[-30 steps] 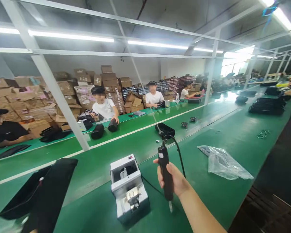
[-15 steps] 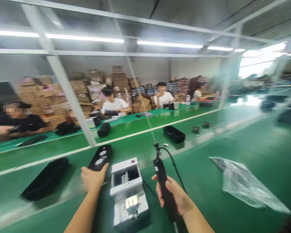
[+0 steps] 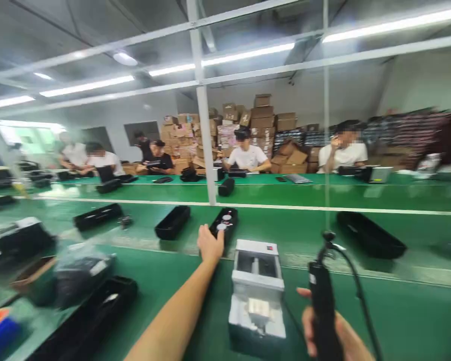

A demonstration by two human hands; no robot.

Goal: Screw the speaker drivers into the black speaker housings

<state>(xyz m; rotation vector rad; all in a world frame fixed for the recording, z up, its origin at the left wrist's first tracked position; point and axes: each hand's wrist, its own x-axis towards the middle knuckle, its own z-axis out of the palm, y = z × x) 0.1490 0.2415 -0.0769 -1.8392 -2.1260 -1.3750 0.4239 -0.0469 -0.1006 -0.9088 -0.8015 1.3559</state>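
Note:
My left hand (image 3: 211,244) reaches forward and grips the near end of a long black case (image 3: 228,229), which has two silver round parts on its upper face. My right hand (image 3: 348,338) is wrapped around a black electric screwdriver (image 3: 323,306), held upright and hung from a line with a cable at its top. Between my hands stands a white and grey screw feeder (image 3: 257,296) with an open window on top. Left of the gripped case lies another black case (image 3: 173,222).
More black cases lie about: one at right (image 3: 372,235), one at left (image 3: 97,216), a long tray-like one (image 3: 93,316) nearby. A plastic-wrapped bundle (image 3: 80,273) and a blue and orange container (image 3: 2,328) sit left. Co-workers (image 3: 248,156) sit across. A white post (image 3: 206,145) stands ahead.
The view has swung left, so more of the left bench shows and the clear plastic bag is out of sight. My left hand and the case have moved farther forward.

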